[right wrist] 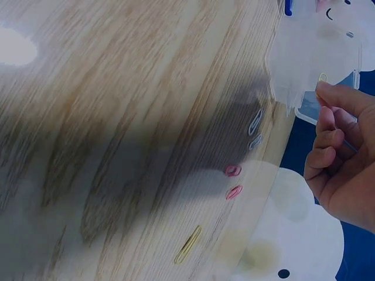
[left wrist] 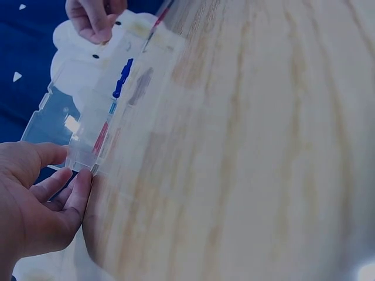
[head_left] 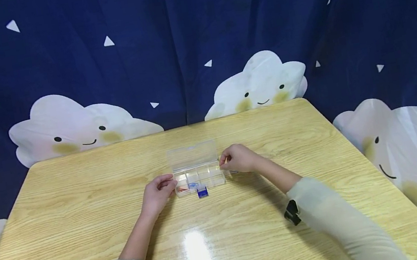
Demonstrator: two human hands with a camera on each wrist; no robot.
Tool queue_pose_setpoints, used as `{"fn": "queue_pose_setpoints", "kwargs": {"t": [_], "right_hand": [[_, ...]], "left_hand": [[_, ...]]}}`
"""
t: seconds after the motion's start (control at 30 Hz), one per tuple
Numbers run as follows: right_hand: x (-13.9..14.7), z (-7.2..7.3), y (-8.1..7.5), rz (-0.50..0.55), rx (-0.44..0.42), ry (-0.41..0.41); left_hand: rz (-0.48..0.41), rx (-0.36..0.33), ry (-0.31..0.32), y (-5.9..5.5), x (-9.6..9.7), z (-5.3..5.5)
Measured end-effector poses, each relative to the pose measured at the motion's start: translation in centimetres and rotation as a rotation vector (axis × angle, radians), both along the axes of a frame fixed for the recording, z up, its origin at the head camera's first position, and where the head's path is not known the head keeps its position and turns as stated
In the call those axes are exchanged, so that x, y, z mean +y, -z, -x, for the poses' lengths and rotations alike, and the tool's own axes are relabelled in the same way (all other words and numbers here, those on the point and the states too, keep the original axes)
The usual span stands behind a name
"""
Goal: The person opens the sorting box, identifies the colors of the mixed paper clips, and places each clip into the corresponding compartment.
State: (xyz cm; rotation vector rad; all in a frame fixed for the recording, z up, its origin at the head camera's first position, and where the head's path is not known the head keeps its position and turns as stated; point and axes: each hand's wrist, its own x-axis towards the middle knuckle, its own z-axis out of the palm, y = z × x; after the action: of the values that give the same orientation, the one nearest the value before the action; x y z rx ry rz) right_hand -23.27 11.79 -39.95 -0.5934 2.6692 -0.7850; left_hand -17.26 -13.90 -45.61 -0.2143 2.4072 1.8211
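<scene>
A clear plastic compartment box (head_left: 204, 173) lies on the table with its lid (head_left: 192, 155) raised at the back and a blue latch (head_left: 202, 192) at the front. My left hand (head_left: 157, 194) grips the box's left end between thumb and fingers. Red pieces (head_left: 182, 189) and light-blue pieces (head_left: 193, 185) lie in separate front compartments. Over the box's right end, my right hand (head_left: 240, 159) pinches a yellow paper clip (right wrist: 323, 76) between thumb and index finger.
Beside the box's right end, in the right wrist view, lie two whitish paper clips (right wrist: 255, 123), two pink paper clips (right wrist: 233, 170) and a yellow paper clip (right wrist: 187, 244). A dark blue curtain (head_left: 175, 53) with clouds hangs behind the wooden table (head_left: 80, 206).
</scene>
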Motion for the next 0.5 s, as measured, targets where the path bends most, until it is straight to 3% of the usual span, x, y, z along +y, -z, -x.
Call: {"fn": "queue_pose_setpoints", "kwargs": {"t": [0.5], "right_hand": [[-1.3,-0.4,0.1,0.028,-0.023,-0.009]], "left_hand": [[0.014,-0.002,-0.004,0.0,0.1,0.0]]}}
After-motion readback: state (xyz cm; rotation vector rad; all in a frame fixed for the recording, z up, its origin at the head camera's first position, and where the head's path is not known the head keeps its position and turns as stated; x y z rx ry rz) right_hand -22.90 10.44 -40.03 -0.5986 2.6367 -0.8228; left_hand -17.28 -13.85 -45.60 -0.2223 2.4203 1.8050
